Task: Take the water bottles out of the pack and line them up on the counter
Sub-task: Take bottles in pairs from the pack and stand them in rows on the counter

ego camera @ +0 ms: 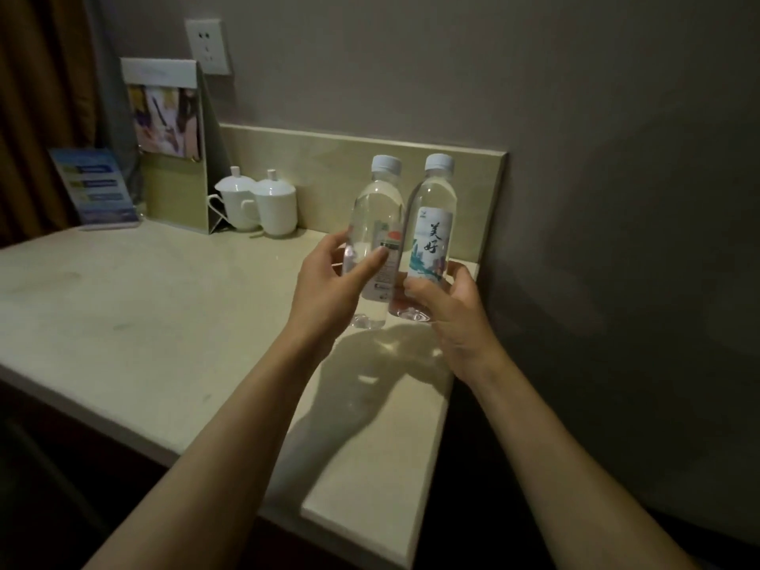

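Two clear water bottles with white caps are side by side above the right end of the pale counter (156,306). My left hand (329,290) is wrapped around the left bottle (376,211), whose label faces away. My right hand (448,310) grips the lower part of the right bottle (434,224), whose white label with dark characters faces me. Both bottles touch each other and stay nearly upright; their bases seem slightly above the counter. No pack is in view.
Two white lidded cups (257,203) stand at the back by the splashback. A standing menu holder (168,146) and a blue leaflet (96,187) are at the back left. A wall socket (207,47) sits above. The counter's right edge meets the wall.
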{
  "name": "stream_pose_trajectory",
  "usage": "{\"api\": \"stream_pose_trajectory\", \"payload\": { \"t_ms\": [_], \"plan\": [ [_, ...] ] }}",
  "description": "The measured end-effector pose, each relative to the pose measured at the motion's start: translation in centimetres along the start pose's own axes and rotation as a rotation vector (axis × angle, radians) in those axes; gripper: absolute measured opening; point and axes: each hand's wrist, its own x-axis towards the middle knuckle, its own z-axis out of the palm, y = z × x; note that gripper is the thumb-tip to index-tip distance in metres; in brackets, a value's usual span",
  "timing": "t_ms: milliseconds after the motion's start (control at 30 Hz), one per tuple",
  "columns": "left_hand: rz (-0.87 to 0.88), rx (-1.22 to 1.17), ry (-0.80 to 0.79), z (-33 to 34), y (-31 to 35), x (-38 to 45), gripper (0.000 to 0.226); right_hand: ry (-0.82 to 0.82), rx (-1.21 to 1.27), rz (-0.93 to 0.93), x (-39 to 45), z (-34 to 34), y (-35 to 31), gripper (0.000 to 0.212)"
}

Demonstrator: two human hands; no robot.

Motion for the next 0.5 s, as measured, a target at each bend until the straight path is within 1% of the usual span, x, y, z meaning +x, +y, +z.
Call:
{"api": "stream_pose_trajectory", "payload": {
  "t_ms": [133, 233, 333, 433, 500],
  "plan": [
    [0.021, -0.035, -0.109, -3.2, -0.3, 1.5, 0.049, -0.016, -0.054, -0.021, 0.8, 3.0, 0.0, 0.054],
    [0.037, -0.098, -0.211, -4.7, -0.7, 3.3, 0.04, -0.002, -0.135, -0.04, 1.9, 4.8, 0.0, 0.052],
    [0.027, -0.116, -0.235, -5.4, -1.7, 5.5, 0.046, 0.012, -0.172, -0.058, 3.9, 6.1, 0.8, 0.048],
    [-0.04, -0.136, -0.24, -6.4, -3.4, 8.3, 0.049, 0.017, -0.224, -0.063, 6.6, 7.4, 1.9, 0.049],
    [-0.079, -0.139, -0.236, -7.3, -4.8, 10.6, 0.055, 0.037, -0.249, -0.067, 8.7, 8.2, 2.8, 0.051]
  ]
}}
